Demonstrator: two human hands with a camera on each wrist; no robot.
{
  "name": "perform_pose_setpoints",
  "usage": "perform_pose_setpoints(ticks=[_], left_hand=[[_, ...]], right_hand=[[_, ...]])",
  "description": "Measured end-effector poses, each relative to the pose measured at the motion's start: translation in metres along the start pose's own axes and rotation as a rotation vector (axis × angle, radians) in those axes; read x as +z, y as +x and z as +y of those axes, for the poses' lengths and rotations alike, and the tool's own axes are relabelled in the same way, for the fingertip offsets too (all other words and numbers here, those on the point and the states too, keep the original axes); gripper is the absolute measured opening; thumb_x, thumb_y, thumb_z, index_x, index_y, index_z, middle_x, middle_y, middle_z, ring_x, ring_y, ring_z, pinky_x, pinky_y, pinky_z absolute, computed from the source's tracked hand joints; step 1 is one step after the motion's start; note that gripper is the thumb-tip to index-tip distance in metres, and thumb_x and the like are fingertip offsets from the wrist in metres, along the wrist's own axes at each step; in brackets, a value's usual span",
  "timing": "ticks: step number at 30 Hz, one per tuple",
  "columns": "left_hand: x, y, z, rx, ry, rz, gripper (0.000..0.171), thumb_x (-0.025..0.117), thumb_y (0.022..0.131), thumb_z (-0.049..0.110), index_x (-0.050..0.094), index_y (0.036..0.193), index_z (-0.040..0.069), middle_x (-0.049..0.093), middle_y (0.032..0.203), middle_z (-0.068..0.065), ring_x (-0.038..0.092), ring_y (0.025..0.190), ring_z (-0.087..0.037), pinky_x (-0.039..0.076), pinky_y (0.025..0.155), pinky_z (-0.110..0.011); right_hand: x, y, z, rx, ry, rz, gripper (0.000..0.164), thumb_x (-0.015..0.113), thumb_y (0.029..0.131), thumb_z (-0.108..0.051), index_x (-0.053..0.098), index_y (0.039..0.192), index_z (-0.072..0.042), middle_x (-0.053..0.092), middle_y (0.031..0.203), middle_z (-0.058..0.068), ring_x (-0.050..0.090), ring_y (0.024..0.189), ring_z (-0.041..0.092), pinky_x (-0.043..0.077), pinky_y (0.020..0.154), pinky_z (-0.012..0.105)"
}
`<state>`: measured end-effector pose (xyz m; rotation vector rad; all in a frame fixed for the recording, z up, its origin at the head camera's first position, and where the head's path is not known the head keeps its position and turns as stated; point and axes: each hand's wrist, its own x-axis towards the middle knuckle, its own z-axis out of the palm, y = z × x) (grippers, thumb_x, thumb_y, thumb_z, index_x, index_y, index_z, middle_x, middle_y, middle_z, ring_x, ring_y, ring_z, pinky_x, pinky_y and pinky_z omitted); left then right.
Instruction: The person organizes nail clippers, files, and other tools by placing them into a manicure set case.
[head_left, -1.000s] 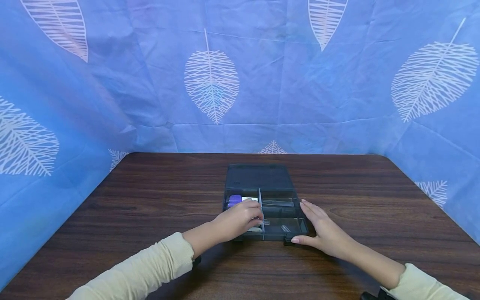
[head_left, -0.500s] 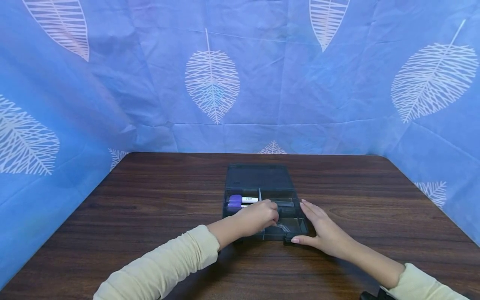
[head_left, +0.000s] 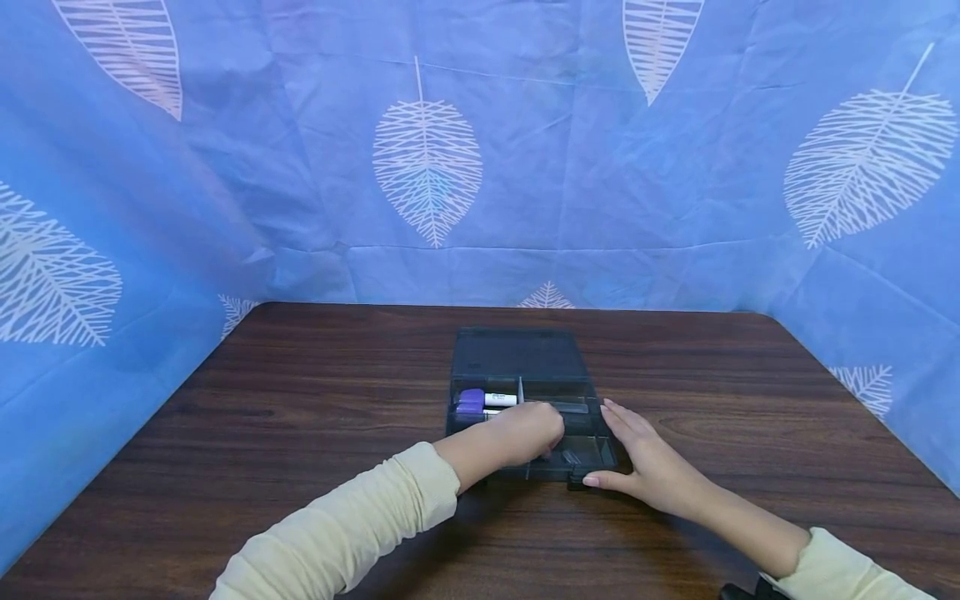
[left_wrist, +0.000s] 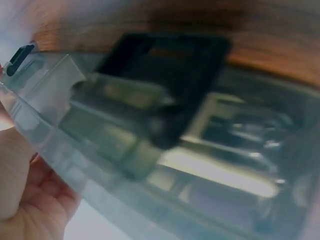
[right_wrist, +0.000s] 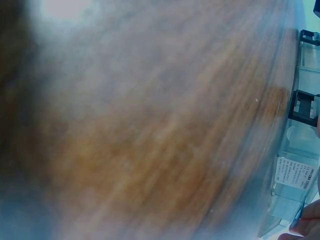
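A dark translucent plastic case (head_left: 516,354) lies on the table with its compartments facing up. My left hand (head_left: 517,433) is over the front right compartment, its fingers bent down inside; whether they pinch anything is hidden. Close to the fingertips, a small clear plastic piece (head_left: 572,457) lies in that compartment. Two purple-capped markers (head_left: 471,398) with white barrels sit in the back left compartment. My right hand (head_left: 651,462) rests against the case's right front corner, thumb at the front, fingers straight along the side. In the left wrist view, curled fingers (left_wrist: 45,195) show beside the clear wall.
A pale divider (head_left: 521,390) splits the case. Black latches (right_wrist: 304,106) line its edge, and a printed white label (right_wrist: 295,172) is on it. Dark wood-grain tabletop (head_left: 337,375) surrounds the case. A blue leaf-print cloth (head_left: 517,192) hangs behind.
My left hand has moved right from the divider to the front right compartment. The clear piece that stuck out from its fingers no longer shows there. My right hand has stayed put.
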<state>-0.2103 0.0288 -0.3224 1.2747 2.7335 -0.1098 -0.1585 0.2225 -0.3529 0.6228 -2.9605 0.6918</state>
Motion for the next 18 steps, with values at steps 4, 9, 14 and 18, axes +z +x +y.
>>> perform_pose_setpoints(ticks=[4,9,14,18], left_hand=[[0.001,-0.01,-0.006,0.044,-0.038,0.106,0.012,0.064,0.087,0.02,0.073,0.093,0.015,0.065,0.09,0.004,0.057,0.078,-0.003,0.049,0.072,-0.012],[0.001,-0.029,-0.02,0.11,-0.062,0.316,0.016,0.062,0.089,0.02,0.072,0.098,0.012,0.065,0.094,0.002,0.058,0.086,-0.007,0.049,0.081,-0.014],[0.007,-0.05,-0.043,0.123,-0.111,0.541,0.016,0.064,0.088,0.016,0.07,0.099,0.006,0.065,0.095,-0.002,0.059,0.088,-0.012,0.05,0.077,-0.02],[0.012,-0.068,-0.059,0.074,-0.16,0.62,0.014,0.066,0.086,0.013,0.07,0.096,0.004,0.066,0.092,-0.004,0.059,0.087,-0.015,0.052,0.076,-0.024]], right_hand=[[0.0,0.0,0.0,0.013,0.005,-0.01,0.097,0.066,0.075,-0.056,0.031,0.14,0.008,0.029,0.146,0.028,0.03,0.13,0.049,0.037,0.095,0.061],[0.0,0.0,0.0,0.029,0.013,-0.023,0.098,0.065,0.076,-0.057,0.03,0.14,0.008,0.027,0.147,0.028,0.028,0.131,0.049,0.036,0.095,0.062],[0.0,-0.001,0.001,0.032,0.009,-0.02,0.099,0.064,0.076,-0.059,0.03,0.14,0.009,0.026,0.147,0.028,0.028,0.131,0.049,0.035,0.096,0.063],[0.001,-0.002,0.002,0.027,0.011,-0.015,0.099,0.063,0.076,-0.06,0.03,0.14,0.009,0.026,0.147,0.027,0.027,0.131,0.048,0.035,0.096,0.062]])
